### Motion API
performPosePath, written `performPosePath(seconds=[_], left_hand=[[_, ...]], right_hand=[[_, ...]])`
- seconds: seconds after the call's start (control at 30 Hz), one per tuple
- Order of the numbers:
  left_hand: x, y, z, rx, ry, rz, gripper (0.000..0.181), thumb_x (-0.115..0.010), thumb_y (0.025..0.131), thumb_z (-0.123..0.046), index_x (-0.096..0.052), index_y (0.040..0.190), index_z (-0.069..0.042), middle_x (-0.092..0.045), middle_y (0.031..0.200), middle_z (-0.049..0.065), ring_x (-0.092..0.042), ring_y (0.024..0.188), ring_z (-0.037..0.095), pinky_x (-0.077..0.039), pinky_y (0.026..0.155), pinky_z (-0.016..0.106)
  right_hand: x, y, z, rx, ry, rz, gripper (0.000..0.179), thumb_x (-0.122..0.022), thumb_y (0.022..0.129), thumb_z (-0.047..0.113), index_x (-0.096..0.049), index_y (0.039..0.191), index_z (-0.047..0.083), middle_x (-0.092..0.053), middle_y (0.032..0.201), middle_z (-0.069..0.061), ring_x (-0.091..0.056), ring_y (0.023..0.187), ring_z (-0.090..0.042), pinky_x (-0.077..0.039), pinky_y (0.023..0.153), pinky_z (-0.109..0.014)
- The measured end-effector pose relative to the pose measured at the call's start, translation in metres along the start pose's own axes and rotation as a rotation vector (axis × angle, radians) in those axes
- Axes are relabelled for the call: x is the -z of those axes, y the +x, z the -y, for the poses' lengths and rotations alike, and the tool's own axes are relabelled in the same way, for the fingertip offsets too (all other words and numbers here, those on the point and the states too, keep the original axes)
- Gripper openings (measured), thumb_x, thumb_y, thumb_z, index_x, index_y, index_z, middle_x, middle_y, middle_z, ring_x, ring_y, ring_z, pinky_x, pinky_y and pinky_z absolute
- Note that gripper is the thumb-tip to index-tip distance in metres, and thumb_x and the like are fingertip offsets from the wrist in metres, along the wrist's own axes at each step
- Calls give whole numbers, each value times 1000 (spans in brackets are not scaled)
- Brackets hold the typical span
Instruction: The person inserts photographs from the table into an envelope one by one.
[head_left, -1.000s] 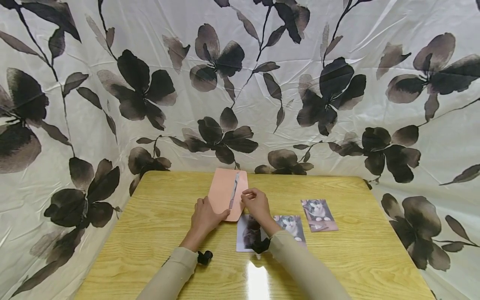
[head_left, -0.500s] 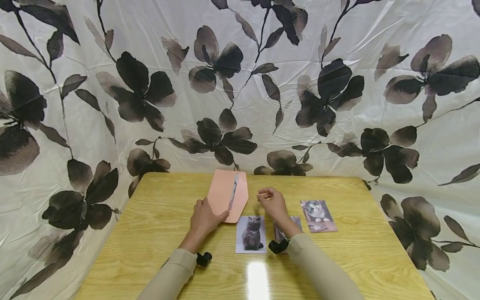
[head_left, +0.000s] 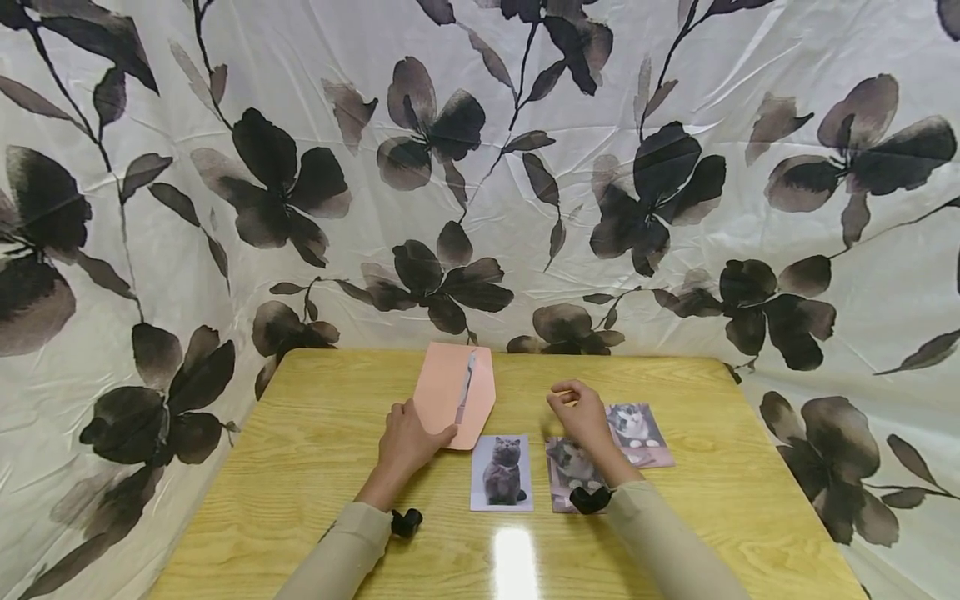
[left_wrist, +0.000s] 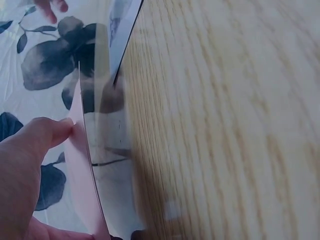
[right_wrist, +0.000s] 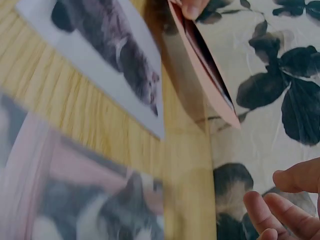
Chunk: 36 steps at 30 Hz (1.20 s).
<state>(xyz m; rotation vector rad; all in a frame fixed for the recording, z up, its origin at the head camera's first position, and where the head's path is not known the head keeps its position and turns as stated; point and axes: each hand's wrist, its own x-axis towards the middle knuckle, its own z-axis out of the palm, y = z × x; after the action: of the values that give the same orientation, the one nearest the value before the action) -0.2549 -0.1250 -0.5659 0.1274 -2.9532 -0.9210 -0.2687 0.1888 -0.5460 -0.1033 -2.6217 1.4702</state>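
My left hand (head_left: 407, 437) grips the near-left edge of a pink envelope (head_left: 438, 387), thumb over the lower part. A torn silvery strip runs along the envelope's face, and in the right wrist view its slit (right_wrist: 212, 62) gapes with something dark inside. My right hand (head_left: 581, 410) hovers over the table, fingers loosely bent and holding nothing. Below the envelope lies a photo of a grey cat (head_left: 502, 475). To its right is a photo of a white-and-grey cat (head_left: 564, 473), partly hidden by my right wrist. Another cat photo (head_left: 647, 442) lies beyond, partly behind my right hand.
The yellow wood-grain table (head_left: 315, 475) reaches back to a white floral curtain (head_left: 337, 192). Black wrist cameras sit on my left wrist (head_left: 407, 523) and right wrist (head_left: 591, 500). A bright glare (head_left: 515, 562) shows near the front.
My right hand has moved away from the envelope to the right, uncovering the grey cat photo and passing over the middle one. My left hand keeps its hold on the envelope.
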Motion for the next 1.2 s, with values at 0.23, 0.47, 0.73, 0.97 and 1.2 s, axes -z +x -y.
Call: performPosePath(seconds=[0.23, 0.47, 0.73, 0.97, 1.2], left_hand=[[-1, -2, 1, 4, -6, 8, 106, -84, 84, -58, -45, 151, 13, -50, 135, 32, -54, 113, 42, -55, 88, 60], [-2, -2, 3, 14, -4, 12, 106, -84, 84, -58, -44, 152, 12, -50, 136, 31, -53, 116, 42, -54, 89, 60], [-3, -2, 3, 21, -15, 20, 105, -85, 85, -58, -44, 152, 12, -50, 137, 31, -53, 118, 42, -54, 91, 61], [-3, -1, 4, 22, -13, 29, 108, -84, 85, -59, -43, 153, 12, -48, 138, 32, -53, 117, 42, -53, 92, 61], [-1, 1, 2, 20, -14, 27, 108, -84, 85, -59, -42, 154, 12, -48, 138, 31, -53, 115, 41, -53, 93, 60]], right_hand=[[18, -5, -16, -15, -40, 16, 28, -76, 101, 20, -74, 122, 2, -74, 102, -13, -63, 73, -19, -48, 62, -34], [36, -9, -30, -58, -66, 38, 32, -73, 103, 24, -72, 127, 2, -72, 108, -15, -62, 76, -22, -49, 63, -35], [58, -9, -45, -58, -93, 32, 33, -72, 104, 22, -70, 128, 0, -70, 110, -17, -60, 73, -21, -46, 62, -35], [80, -13, -52, -70, -197, 17, 36, -74, 103, 28, -71, 128, 3, -71, 111, -15, -64, 88, -26, -47, 72, -37], [99, -17, -64, -82, -223, 6, 38, -74, 103, 26, -69, 130, 0, -68, 111, -18, -63, 87, -28, -48, 69, -37]])
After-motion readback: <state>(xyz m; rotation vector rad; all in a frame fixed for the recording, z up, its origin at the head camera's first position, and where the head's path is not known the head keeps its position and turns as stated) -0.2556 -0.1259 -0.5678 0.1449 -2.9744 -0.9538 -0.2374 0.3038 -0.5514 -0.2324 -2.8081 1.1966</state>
